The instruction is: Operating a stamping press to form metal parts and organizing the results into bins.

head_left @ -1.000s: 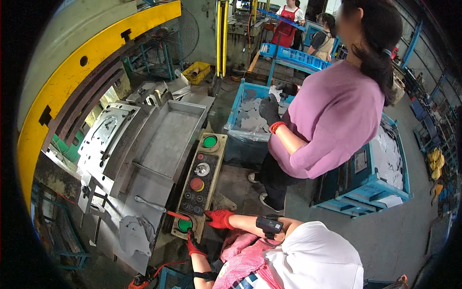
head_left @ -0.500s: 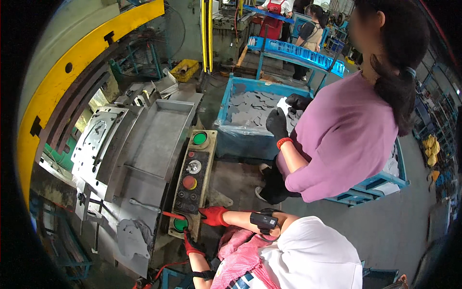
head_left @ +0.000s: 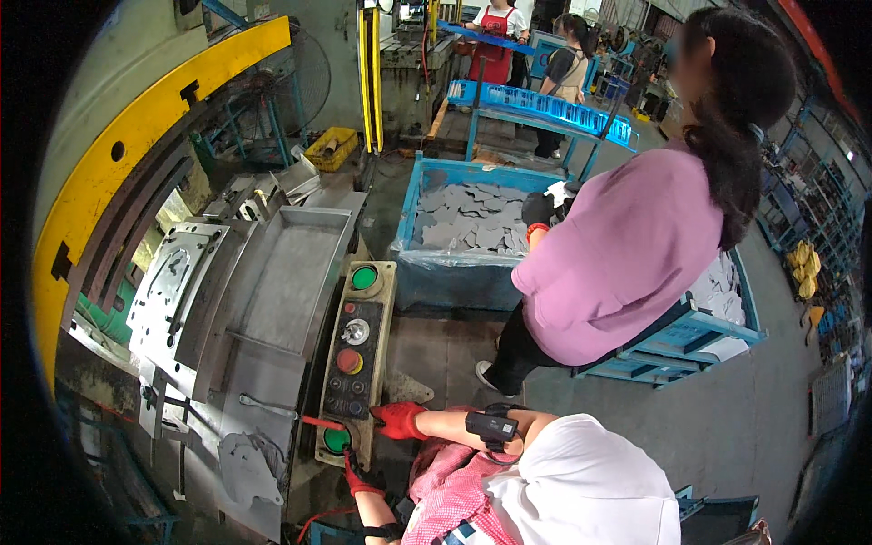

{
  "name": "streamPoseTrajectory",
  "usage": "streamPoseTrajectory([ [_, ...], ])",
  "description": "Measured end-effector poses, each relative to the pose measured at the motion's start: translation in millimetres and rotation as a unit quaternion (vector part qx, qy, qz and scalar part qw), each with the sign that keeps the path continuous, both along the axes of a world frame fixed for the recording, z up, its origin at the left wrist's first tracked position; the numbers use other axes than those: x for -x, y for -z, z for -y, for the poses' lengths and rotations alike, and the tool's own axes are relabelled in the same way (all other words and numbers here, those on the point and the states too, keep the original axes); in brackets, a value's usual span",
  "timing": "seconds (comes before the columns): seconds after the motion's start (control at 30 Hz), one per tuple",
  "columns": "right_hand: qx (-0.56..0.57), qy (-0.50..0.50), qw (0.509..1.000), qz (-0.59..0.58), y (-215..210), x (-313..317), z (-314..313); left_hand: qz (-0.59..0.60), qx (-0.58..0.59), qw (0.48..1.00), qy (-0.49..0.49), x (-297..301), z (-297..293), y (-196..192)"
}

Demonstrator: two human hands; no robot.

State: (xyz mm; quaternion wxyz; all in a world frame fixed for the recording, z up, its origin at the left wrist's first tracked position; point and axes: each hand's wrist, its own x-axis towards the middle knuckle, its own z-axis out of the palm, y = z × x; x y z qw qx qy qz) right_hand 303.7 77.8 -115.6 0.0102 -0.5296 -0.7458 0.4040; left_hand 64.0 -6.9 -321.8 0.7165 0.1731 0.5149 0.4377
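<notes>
Lower middle of frame: left hand point(head_left: 361, 474) extends a finger to the lower green button point(head_left: 337, 440); right hand point(head_left: 399, 421) sits at the control panel's point(head_left: 371, 365) edge. Can't tell how other fingers curl. Best: square contact, clear of the red-handled tool point(head_left: 322, 422).

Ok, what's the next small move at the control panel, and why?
I'd probably slide the red-handled tool fully back onto the metal sheet: its handle end reaches over the control panel's edge, close beside the lower green button, where the left hand's fingertip is, so it might get in the way.
</notes>
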Motion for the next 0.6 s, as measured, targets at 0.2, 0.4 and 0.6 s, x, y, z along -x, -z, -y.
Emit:
streamPoseTrajectory([
  [0.2,-0.051,0.044,0.998,-0.019,-1.2,-10.5,-1.6,0.049,0.125,0.987,-0.091,-49.4,-17.2,-100.7],
  [0.4,-0.009,0.041,0.999,-0.014,0.9,-9.9,2.3,0.031,0.108,0.991,-0.076,-47.4,-5.4,-96.0],
  [0.6,-0.014,0.01,1.0,-0.01,2.9,-5.4,2.9,0.0,0.097,0.99,-0.107,-57.4,-7.2,-113.0],
])
